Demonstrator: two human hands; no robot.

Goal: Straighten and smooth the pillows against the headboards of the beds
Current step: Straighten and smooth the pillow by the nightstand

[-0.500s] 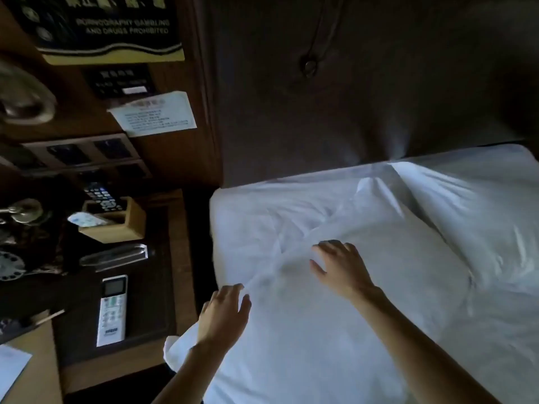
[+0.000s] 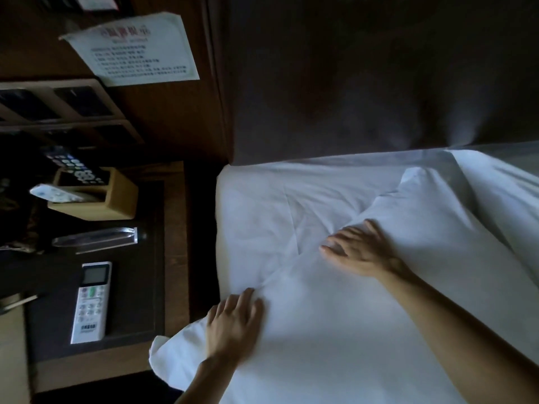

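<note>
A large white pillow (image 2: 364, 310) lies slanted across the white bed sheet (image 2: 262, 205), a little short of the dark padded headboard (image 2: 364, 83). One of its corners hangs over the bed's left edge. My left hand (image 2: 233, 325) rests flat on the pillow near that corner, fingers straight. My right hand (image 2: 358, 249) presses palm-down on the pillow's upper left edge with fingers spread. A second white pillow (image 2: 507, 193) lies at the right, against the headboard.
A dark wooden nightstand (image 2: 172, 258) stands left of the bed. On it are a white remote (image 2: 92, 301), a wooden holder (image 2: 116, 196) with remotes, and a clear acrylic stand (image 2: 96, 239). A paper notice (image 2: 137, 51) hangs on the wood panel above.
The view has moved closer to the bed. My right hand has flattened and spread its fingers on the pillow edge. My left hand stays on the pillow's corner.
</note>
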